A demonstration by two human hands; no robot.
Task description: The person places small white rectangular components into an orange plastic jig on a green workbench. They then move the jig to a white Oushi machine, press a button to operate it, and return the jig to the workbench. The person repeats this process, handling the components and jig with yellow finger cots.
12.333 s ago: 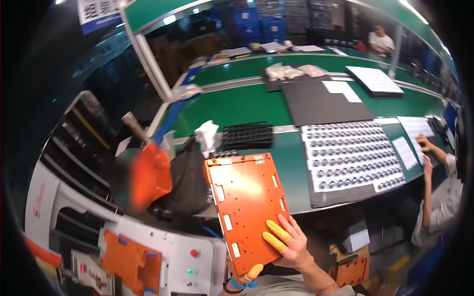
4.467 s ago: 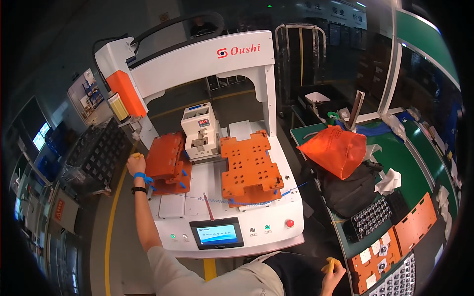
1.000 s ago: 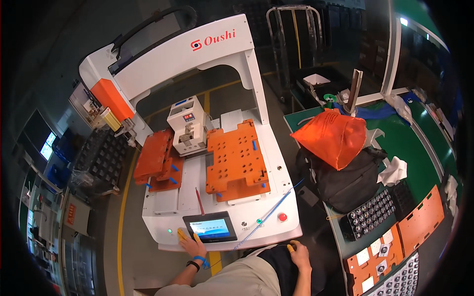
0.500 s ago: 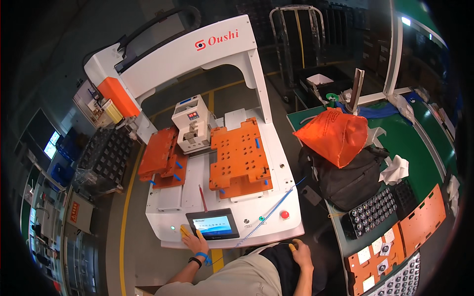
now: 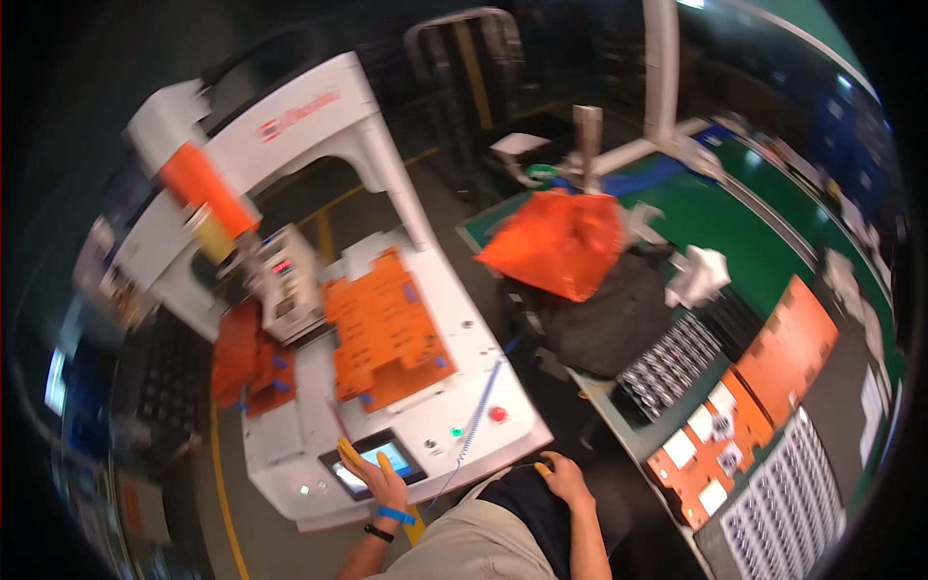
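My left hand (image 5: 377,480) is over the touchscreen (image 5: 398,454) on the front panel of a white desktop machine (image 5: 411,266). Its fingers are spread, with yellow finger covers on the tips, and hide part of the screen; contact I cannot tell. Around that wrist are a blue wrist strap (image 5: 396,514) and a black band (image 5: 379,533). My right hand (image 5: 568,481) hangs low beside my dark trousers (image 5: 527,503). Its yellow-covered fingertips are slightly apart and nothing shows between them. On the machine bed lie a holed orange fixture plate (image 5: 382,324) and a second orange fixture (image 5: 246,358).
A red stop button (image 5: 498,415) and a coiled blue cord (image 5: 478,411) are at the panel's right. The green bench (image 5: 744,222) carries an orange bag (image 5: 561,242), a black bag (image 5: 609,314), trays of round parts (image 5: 783,493) and an orange board (image 5: 788,338).
The view has swung right, so the machine sits further left and tilts, with some blur. My left hand has moved from the screen's left edge to over the screen. My right hand stays low.
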